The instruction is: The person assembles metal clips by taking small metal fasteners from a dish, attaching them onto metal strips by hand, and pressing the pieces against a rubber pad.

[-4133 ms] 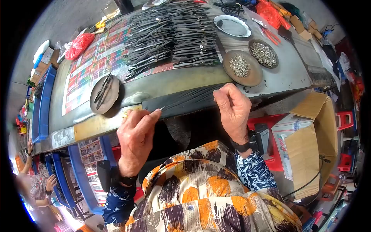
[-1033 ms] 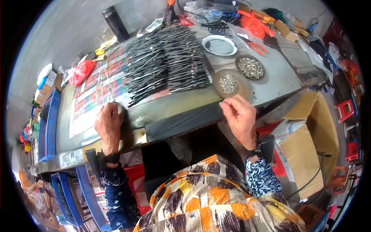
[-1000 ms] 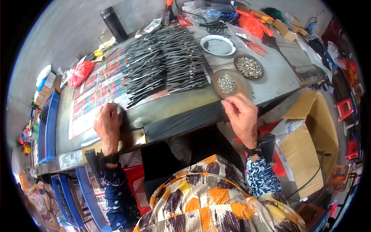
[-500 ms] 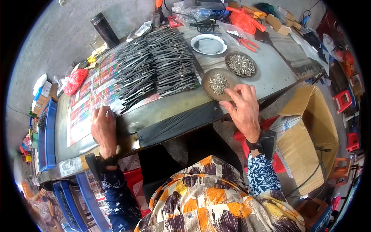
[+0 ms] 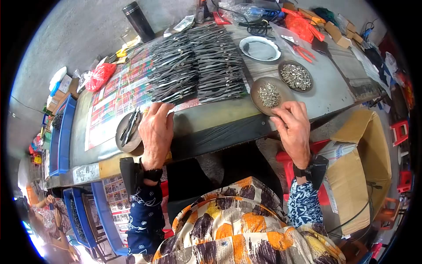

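Observation:
My left hand point(image 5: 156, 132) is closed over the table's front edge, fingers bent together; what they hold, if anything, is hidden. Just left of it stands a small round dish point(image 5: 121, 136) with a few thin black strips point(image 5: 130, 127) lying in it. My right hand point(image 5: 293, 132) has thumb and fingertips drawn together at the near rim of a brown bowl point(image 5: 256, 97); I cannot make out what is between them. Small silvery metal pieces point(image 5: 268, 95) lie in this bowl. Behind it, a second bowl point(image 5: 282, 66) holds chunkier metal pieces point(image 5: 296, 76).
Dense rows of black strips point(image 5: 217, 66) cover printed paper point(image 5: 99, 121) mid-table. A white-rimmed plate point(image 5: 246, 40), red-handled pliers point(image 5: 304, 53) and a dark flask point(image 5: 138, 22) stand farther back. A blue tray point(image 5: 63, 141) sits left; an open cardboard box point(image 5: 351, 176) is at right. Another person point(image 5: 55, 220) is lower left.
My left hand has moved right, off the small dish, uncovering the black strips. My right hand has drawn slightly back to the bowl's near rim. The whole view has shifted.

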`<action>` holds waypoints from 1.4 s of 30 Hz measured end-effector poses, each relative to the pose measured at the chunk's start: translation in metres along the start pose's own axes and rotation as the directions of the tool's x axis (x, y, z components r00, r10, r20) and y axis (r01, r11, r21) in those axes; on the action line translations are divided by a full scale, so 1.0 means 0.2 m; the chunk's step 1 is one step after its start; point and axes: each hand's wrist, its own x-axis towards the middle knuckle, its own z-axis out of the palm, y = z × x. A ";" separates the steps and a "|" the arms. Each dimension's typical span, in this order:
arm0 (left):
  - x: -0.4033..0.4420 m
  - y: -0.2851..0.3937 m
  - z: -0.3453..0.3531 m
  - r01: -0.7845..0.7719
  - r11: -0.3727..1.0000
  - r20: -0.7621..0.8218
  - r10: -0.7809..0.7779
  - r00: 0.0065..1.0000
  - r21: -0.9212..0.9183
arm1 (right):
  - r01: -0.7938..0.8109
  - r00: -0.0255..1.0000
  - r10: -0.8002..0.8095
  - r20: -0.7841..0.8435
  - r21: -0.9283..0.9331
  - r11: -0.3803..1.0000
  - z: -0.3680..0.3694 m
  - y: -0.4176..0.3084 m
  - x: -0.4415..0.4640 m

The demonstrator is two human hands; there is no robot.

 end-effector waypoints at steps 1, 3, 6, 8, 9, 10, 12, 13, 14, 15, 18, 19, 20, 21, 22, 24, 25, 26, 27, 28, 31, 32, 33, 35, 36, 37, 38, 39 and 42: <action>0.01 -0.01 0.01 0.000 0.999 0.007 0.000 1.000 0.035 | -0.001 1.000 0.001 0.001 0.023 1.000 0.00 0.00 0.00; 0.02 -0.04 0.02 0.006 0.999 0.014 -0.007 1.000 0.054 | -0.004 1.000 0.004 0.001 0.067 0.998 0.01 0.00 0.00; 0.05 -0.06 0.05 -0.010 0.999 -0.009 0.011 1.000 0.047 | -0.053 0.999 0.053 0.007 0.125 0.991 0.02 -0.01 0.00; 0.06 -0.07 0.07 -0.017 0.998 0.003 0.017 1.000 0.059 | -0.064 0.998 0.063 0.011 0.141 0.988 0.02 -0.01 0.01; 0.07 -0.07 0.08 -0.022 0.998 0.009 0.021 1.000 0.065 | -0.064 0.998 0.063 0.008 0.146 0.987 0.02 0.00 0.01; 0.08 -0.07 0.09 -0.051 0.995 0.004 0.051 0.999 0.090 | -0.065 0.998 0.065 0.007 0.150 0.987 0.02 0.00 0.01; 0.08 -0.07 0.10 -0.052 0.991 0.024 0.049 0.999 0.125 | -0.066 0.998 0.066 0.005 0.160 0.985 0.02 0.00 0.01; 0.09 -0.07 0.10 -0.053 0.989 0.035 0.049 0.998 0.141 | -0.068 0.998 0.069 0.003 0.164 0.984 0.03 0.00 0.00; 0.10 -0.06 0.11 -0.041 0.988 0.052 0.033 0.998 0.146 | -0.070 0.998 0.070 0.004 0.164 0.984 0.02 0.00 0.01; 0.10 -0.05 0.10 -0.027 0.988 0.067 0.017 0.998 0.152 | -0.070 0.998 0.071 0.004 0.164 0.984 0.02 0.00 0.01; 0.10 -0.05 0.11 -0.016 0.989 0.076 0.005 0.997 0.150 | -0.076 0.997 0.077 0.002 0.184 0.980 0.03 0.00 0.01; 0.10 -0.05 0.11 -0.017 0.989 0.072 0.006 0.997 0.145 | -0.079 0.997 0.080 0.001 0.193 0.978 0.03 0.00 0.01; 0.10 -0.06 0.12 -0.047 0.986 0.068 0.036 0.997 0.160 | -0.077 0.997 0.079 -0.003 0.196 0.977 0.03 0.00 0.01; 0.10 -0.07 0.14 -0.076 0.982 0.063 0.066 0.996 0.175 | -0.075 0.997 0.078 -0.008 0.199 0.977 0.03 -0.01 0.02; 0.09 -0.08 0.15 -0.106 0.976 0.058 0.096 0.994 0.191 | -0.071 0.997 0.075 -0.013 0.202 0.977 0.03 -0.01 0.02; 0.08 -0.08 0.14 -0.135 0.975 0.069 0.125 0.990 0.178 | -0.075 0.996 0.084 -0.029 0.220 0.973 0.02 -0.02 0.01; 0.07 -0.08 0.14 -0.149 0.974 0.074 0.139 0.988 0.171 | -0.077 0.995 0.088 -0.036 0.229 0.970 0.02 -0.02 0.01; 0.07 -0.08 0.14 -0.161 0.973 0.077 0.150 0.986 0.166 | -0.083 0.995 0.095 -0.042 0.230 0.970 0.01 -0.03 0.01; 0.06 -0.07 0.13 -0.169 0.971 0.074 0.158 0.985 0.169 | -0.088 0.994 0.102 -0.049 0.231 0.969 0.01 -0.05 0.01; 0.06 -0.07 0.12 -0.176 0.969 0.070 0.166 0.984 0.172 | -0.094 0.992 0.110 -0.055 0.232 0.968 0.00 -0.06 0.01; 0.04 -0.06 0.11 -0.154 0.972 0.053 0.147 0.988 0.177 | -0.109 0.989 0.136 -0.065 0.310 0.945 -0.01 -0.09 0.01; 0.03 -0.06 0.10 -0.141 0.974 0.047 0.134 0.990 0.178 | -0.120 0.988 0.146 -0.057 0.330 0.936 -0.01 -0.10 0.00; 0.02 -0.05 0.09 -0.131 0.975 0.031 0.128 0.991 0.177 | -0.131 0.986 0.158 -0.048 0.351 0.927 -0.01 -0.12 0.00; 0.01 -0.04 0.07 -0.112 0.978 -0.002 0.115 0.993 0.176 | -0.164 0.981 0.194 -0.030 0.421 0.892 -0.01 -0.16 0.00; 0.00 -0.03 0.05 -0.104 0.989 -0.040 0.108 0.993 0.102 | -0.185 0.975 0.220 -0.020 0.468 0.864 0.00 -0.18 0.00; -0.02 -0.02 0.04 -0.096 0.995 -0.076 0.098 0.992 0.025 | -0.209 0.969 0.247 -0.006 0.512 0.833 0.00 -0.20 -0.01; -0.04 0.00 0.02 -0.089 0.995 -0.110 0.083 0.990 -0.053 | -0.189 0.974 0.227 -0.007 0.535 0.823 0.02 -0.21 -0.02; -0.06 0.03 -0.01 -0.031 0.988 -0.080 0.019 0.997 -0.154 | -0.215 0.967 0.252 0.023 0.598 0.772 0.04 -0.23 -0.03; -0.13 0.17 -0.11 0.144 0.874 0.046 -0.139 0.989 -0.464 | -0.245 0.961 0.263 0.081 0.689 0.682 0.05 -0.30 -0.04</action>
